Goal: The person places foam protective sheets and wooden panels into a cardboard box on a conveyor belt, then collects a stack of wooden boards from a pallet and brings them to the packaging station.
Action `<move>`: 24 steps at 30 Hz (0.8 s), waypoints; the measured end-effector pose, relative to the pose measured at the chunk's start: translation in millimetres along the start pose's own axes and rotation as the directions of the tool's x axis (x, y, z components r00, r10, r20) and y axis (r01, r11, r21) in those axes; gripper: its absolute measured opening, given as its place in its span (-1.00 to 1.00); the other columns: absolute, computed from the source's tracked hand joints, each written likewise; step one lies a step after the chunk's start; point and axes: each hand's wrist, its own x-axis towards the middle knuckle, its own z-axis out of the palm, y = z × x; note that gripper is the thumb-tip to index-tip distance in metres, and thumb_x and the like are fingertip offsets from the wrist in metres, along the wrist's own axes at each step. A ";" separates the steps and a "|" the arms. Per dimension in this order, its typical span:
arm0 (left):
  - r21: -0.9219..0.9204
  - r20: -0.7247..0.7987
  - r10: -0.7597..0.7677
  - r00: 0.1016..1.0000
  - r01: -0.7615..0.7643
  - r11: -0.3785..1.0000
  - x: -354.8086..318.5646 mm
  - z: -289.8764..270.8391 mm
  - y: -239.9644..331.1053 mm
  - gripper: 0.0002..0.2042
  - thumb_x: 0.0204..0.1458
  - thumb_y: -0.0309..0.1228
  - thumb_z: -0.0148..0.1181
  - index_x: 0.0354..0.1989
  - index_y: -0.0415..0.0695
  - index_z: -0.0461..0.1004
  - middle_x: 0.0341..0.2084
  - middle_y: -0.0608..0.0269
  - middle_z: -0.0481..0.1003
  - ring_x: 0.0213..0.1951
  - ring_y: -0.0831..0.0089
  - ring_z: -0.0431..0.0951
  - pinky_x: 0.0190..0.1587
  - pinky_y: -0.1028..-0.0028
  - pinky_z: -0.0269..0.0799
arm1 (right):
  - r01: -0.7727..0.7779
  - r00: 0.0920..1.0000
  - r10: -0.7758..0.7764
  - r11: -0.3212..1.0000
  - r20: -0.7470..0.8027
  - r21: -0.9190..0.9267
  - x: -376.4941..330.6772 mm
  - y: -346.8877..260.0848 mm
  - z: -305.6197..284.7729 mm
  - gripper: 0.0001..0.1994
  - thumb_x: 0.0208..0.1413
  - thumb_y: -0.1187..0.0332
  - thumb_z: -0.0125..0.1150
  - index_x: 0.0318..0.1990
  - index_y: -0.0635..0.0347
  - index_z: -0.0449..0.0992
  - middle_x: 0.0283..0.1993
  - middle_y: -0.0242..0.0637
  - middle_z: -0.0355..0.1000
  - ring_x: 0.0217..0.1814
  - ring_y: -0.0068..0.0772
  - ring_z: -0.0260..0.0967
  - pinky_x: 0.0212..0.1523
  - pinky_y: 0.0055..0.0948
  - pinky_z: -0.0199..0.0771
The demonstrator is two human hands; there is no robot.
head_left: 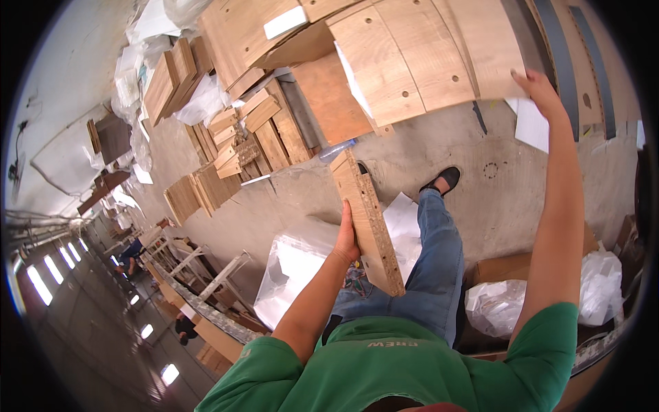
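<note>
My left hand (348, 237) is closed on a narrow chipboard panel (371, 230) with a wood-look face. The panel stands tilted in front of my body, its rough, unfinished edge showing. My right arm is stretched out to the far right. At its end, my right hand (539, 93) is at the near edge of a large light wood panel (491, 51), fingers apart, with nothing seen in them. Whether the fingertips touch that panel is hard to tell. Beside it lie more wood panels (395, 65) with drilled holes.
Stacked wood offcuts (254, 130) lie on the floor at left, near an orange-brown board (333, 96) and a plastic bottle (336, 150). White foam sheet (292, 268) and clear plastic wrap (498, 305) flank my legs. Dark strips (594, 72) stand at far right. Two people are in the distance at left.
</note>
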 end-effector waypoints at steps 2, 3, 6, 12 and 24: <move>-0.048 0.073 0.040 0.997 -0.037 0.998 7.0 -12.3 5.0 -0.30 -0.05 0.21 -0.02 0.10 -0.12 0.23 -0.02 0.15 0.37 -0.03 0.31 0.40 0.01 0.26 0.32 | -0.080 0.997 0.078 0.995 0.028 0.065 -40.5 -12.4 1.9 -0.63 0.03 0.17 0.16 -0.14 0.31 0.46 -0.32 -0.48 0.42 -0.34 -0.63 0.27 -0.30 -0.59 0.25; -0.011 0.059 0.054 0.997 -0.053 0.999 5.3 -15.6 8.5 -0.30 -0.05 0.18 0.01 0.10 -0.15 0.23 -0.01 0.12 0.36 -0.03 0.30 0.40 0.00 0.27 0.33 | -0.089 0.995 0.093 0.981 -0.017 0.174 -65.8 -16.6 10.7 -0.64 0.04 0.17 0.16 -0.14 0.29 0.46 -0.33 -0.52 0.40 -0.39 -0.66 0.23 -0.35 -0.62 0.22; 0.076 0.058 0.065 0.996 -0.069 0.995 17.2 -31.0 22.3 -0.27 -0.08 0.05 0.18 0.08 -0.33 0.19 -0.01 -0.03 0.33 -0.06 0.26 0.42 -0.05 0.30 0.38 | -0.020 0.988 0.081 0.906 -0.128 0.423 -131.4 1.0 49.7 -0.70 0.05 0.17 0.14 -0.14 0.16 0.48 -0.38 -0.57 0.36 -0.45 -0.75 0.14 -0.43 -0.68 0.12; 0.196 -0.102 0.292 0.951 -0.269 0.943 11.9 -64.1 52.0 -0.19 -0.13 0.08 0.20 0.10 -0.39 0.12 -0.03 -0.01 0.34 0.00 0.30 0.36 0.01 0.38 0.31 | -0.205 0.973 0.115 0.835 0.203 0.510 -297.8 -51.9 174.0 -0.76 0.01 0.38 0.19 -0.14 0.20 0.48 -0.37 -0.56 0.38 -0.37 -0.74 0.22 -0.34 -0.66 0.26; -0.199 0.017 0.404 0.914 -0.393 0.898 -30.8 -202.8 112.6 -0.15 -0.04 0.33 -0.31 0.17 -0.24 0.11 0.05 0.06 0.28 0.06 0.27 0.31 0.06 0.36 0.27 | 0.456 0.696 0.051 0.740 0.717 -0.495 -341.7 -200.5 376.8 -0.47 -0.08 0.09 0.27 -0.03 0.27 0.40 -0.25 -0.08 0.44 -0.25 -0.18 0.40 -0.20 -0.37 0.40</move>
